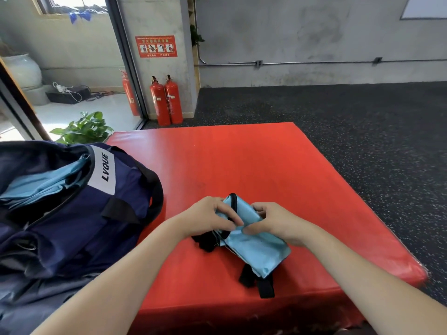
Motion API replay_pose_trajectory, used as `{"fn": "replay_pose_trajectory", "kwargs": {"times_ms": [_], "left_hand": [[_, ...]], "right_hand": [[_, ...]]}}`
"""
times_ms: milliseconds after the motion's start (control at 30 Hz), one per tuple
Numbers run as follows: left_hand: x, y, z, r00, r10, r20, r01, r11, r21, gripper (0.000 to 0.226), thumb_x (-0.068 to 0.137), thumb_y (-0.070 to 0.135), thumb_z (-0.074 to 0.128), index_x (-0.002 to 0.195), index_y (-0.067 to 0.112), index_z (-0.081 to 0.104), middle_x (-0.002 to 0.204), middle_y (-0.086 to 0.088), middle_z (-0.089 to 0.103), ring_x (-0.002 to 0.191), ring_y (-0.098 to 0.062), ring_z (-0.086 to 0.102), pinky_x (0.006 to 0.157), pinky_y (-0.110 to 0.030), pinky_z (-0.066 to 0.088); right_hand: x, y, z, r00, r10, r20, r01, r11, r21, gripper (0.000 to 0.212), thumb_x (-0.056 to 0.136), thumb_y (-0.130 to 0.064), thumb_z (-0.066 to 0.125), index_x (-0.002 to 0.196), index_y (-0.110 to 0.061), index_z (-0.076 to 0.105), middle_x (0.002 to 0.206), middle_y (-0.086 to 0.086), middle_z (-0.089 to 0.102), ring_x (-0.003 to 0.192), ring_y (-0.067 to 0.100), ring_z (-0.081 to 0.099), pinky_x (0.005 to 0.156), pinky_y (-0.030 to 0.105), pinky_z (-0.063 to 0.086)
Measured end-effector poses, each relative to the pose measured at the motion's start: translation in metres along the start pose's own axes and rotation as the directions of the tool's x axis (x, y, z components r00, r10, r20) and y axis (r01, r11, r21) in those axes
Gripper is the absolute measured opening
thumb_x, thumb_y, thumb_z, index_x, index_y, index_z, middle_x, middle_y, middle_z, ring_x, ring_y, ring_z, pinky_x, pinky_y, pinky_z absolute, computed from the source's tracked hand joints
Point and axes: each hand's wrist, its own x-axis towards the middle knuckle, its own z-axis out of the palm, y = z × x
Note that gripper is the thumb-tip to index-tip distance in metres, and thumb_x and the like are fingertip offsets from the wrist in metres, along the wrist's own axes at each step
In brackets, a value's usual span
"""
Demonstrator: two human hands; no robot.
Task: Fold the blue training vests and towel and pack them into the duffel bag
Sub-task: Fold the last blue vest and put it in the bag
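A view from the person's head, looking down at two bare forearms reaching over a thick red vinyl-covered gym mat (266,165) that lies on dark speckled rubber flooring (362,117). Near the centre, slightly towards 6 o'clock, a light blue shiny training vest with black trim and black straps (256,247) lies folded into a narrow bundle on the mat. The left hand (208,217) grasps the vest's far end, fingers curled over the fabric and thumb pressed on top. The right hand (273,222) grasps the same end from the 3 o'clock side, fingers curled behind the fabric, thumb tip meeting the left thumb. The near end of the vest rests on the mat, with two black straps sticking out towards 6 o'clock.

At 9 o'clock, touching the mat's left edge, stands a large navy blue fabric duffel bag with black handles and a white label reading LVQUE (72,213). Its top is open, and light blue folded fabric (41,184) lies inside.

At 12 o'clock, well apart from the mat, two red fire extinguishers (166,102) stand against a grey concrete pillar beneath a red safety sign (156,46). A leafy green potted plant (84,128) sits at 10 o'clock, just behind the bag
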Motion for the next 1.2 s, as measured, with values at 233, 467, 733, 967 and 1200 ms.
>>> {"fn": "replay_pose_trajectory", "kwargs": {"times_ms": [233,467,733,967,1200], "left_hand": [[-0.03,-0.01,-0.002,0.996,-0.044,-0.083,0.048,0.998,0.049,0.019,0.086,0.019,0.071,0.091,0.034,0.081,0.08,0.018,0.072,0.071,0.006,0.059,0.071,-0.014,0.044],[-0.091,-0.017,-0.038,0.862,0.019,-0.507,-0.049,0.998,-0.047,0.026,0.09,0.02,0.067,0.098,0.043,0.078,0.102,0.008,0.073,0.087,-0.028,0.067,0.081,-0.037,0.054],[-0.184,-0.027,-0.102,0.519,0.027,-0.855,-0.132,0.99,-0.049,0.025,0.091,0.022,0.072,0.106,0.041,0.076,0.091,0.012,0.066,0.067,0.006,0.058,0.066,-0.011,0.042],[-0.231,-0.059,-0.203,0.393,-0.011,-0.919,0.113,0.993,0.036,0.03,0.087,0.031,0.073,0.116,0.039,0.072,0.103,0.007,0.065,0.075,-0.01,0.057,0.074,-0.024,0.046],[-0.214,-0.107,-0.268,0.566,-0.136,-0.813,0.452,0.876,0.168,0.045,0.085,0.032,0.072,0.129,0.025,0.066,0.116,-0.007,0.066,0.095,-0.02,0.059,0.083,-0.027,0.043]], "right_hand": [[-0.012,-0.006,0.014,0.997,0.066,0.044,-0.063,0.996,-0.057,0.039,0.076,-0.019,0.088,0.108,-0.008,0.067,0.093,0.008,0.074,0.081,0.019,0.071,0.077,0.035,0.056],[-0.016,-0.028,0.031,1.0,-0.013,-0.011,0.015,0.985,0.172,0.053,0.065,-0.012,0.086,0.113,-0.002,0.065,0.095,0.009,0.073,0.088,0.022,0.07,0.078,0.038,0.059],[0.012,-0.131,0.134,0.93,-0.261,-0.258,0.337,0.884,0.323,0.014,0.086,-0.007,0.075,0.099,-0.011,0.072,0.092,0.006,0.075,0.079,0.021,0.069,0.071,0.038,0.051],[0.089,-0.235,0.213,0.862,-0.44,-0.25,0.453,0.892,-0.007,0.011,0.088,-0.016,0.074,0.096,-0.009,0.076,0.085,0.002,0.076,0.073,0.016,0.069,0.071,0.036,0.056],[0.158,-0.254,0.253,0.937,-0.289,-0.194,0.169,0.864,-0.474,0.02,0.08,-0.027,0.068,0.085,-0.008,0.067,0.088,0.01,0.071,0.072,0.029,0.069,0.068,0.037,0.059]]}}
